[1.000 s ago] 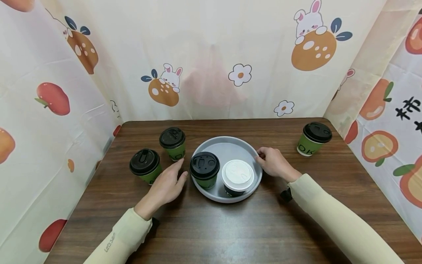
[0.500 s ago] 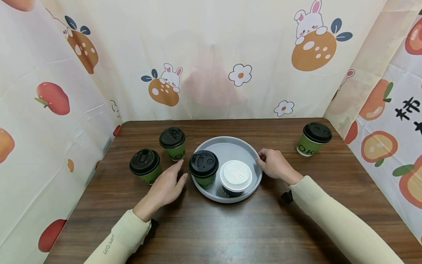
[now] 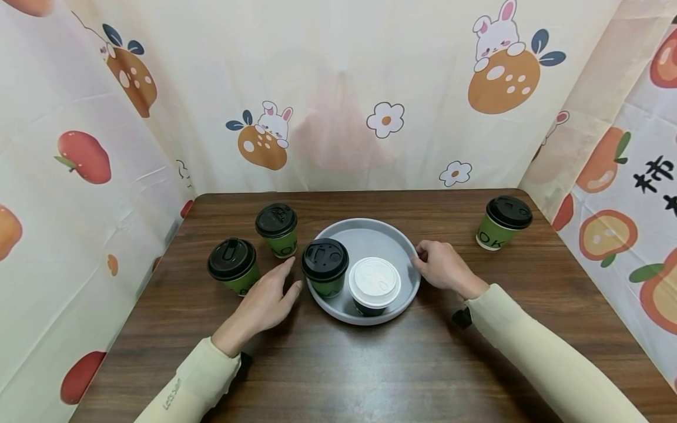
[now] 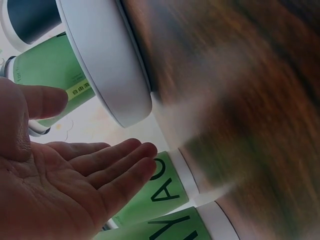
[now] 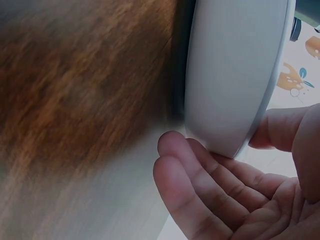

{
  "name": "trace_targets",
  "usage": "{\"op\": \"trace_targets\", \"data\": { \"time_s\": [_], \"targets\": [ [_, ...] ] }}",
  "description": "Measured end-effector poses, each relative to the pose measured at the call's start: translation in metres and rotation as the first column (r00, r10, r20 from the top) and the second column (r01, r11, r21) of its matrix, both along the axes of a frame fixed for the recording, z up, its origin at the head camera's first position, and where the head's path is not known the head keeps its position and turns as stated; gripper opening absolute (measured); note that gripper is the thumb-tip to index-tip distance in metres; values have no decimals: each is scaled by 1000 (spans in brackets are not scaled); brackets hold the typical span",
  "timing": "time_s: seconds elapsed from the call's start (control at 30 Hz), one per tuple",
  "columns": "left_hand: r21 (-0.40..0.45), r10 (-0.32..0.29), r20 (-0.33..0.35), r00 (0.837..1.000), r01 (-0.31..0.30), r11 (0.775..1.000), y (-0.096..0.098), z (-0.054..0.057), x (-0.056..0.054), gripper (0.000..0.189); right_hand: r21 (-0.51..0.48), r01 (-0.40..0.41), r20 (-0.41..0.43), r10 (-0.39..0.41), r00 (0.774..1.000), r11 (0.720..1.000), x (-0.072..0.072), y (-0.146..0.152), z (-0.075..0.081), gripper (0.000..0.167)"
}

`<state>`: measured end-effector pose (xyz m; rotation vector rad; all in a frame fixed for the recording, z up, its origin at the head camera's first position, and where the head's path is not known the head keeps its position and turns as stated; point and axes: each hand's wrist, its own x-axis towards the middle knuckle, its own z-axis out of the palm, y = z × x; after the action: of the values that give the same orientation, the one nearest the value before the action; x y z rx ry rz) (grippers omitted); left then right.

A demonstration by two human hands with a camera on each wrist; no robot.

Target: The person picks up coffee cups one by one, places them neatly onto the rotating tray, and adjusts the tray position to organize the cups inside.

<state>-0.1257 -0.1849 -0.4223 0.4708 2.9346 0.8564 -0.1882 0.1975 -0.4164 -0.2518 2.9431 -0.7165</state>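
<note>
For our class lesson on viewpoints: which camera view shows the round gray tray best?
The head view: it shows the round gray tray from above, with most of its rim. Both wrist views show only part of its outer wall.

The head camera looks forward and down on the tray (image 3: 379, 239), seen close, edge-on, by both wrist cameras.

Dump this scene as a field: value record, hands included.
surface: brown wood-grain table
carrier: round light-grey tray, on the table
on_tray: green black-lidded cup; dark white-lidded cup
off_tray_left: nearer green black-lidded cup; farther green black-lidded cup
off_tray_right: lone green black-lidded cup
cup_pose: all five upright, lids on
left_hand: bare left hand, fingers extended, holding nothing, left of the tray
right_hand: bare right hand, fingers pinching the tray's right edge
</note>
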Motion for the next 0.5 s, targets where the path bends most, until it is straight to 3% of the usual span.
{"op": "trace_targets", "data": {
  "time_s": [0.5],
  "targets": [
    [6,-5,-3,1000,5,1000,0,1,1,65,18,12,-4,-12,1000,1000,7,1,2,18]
  ]
}}
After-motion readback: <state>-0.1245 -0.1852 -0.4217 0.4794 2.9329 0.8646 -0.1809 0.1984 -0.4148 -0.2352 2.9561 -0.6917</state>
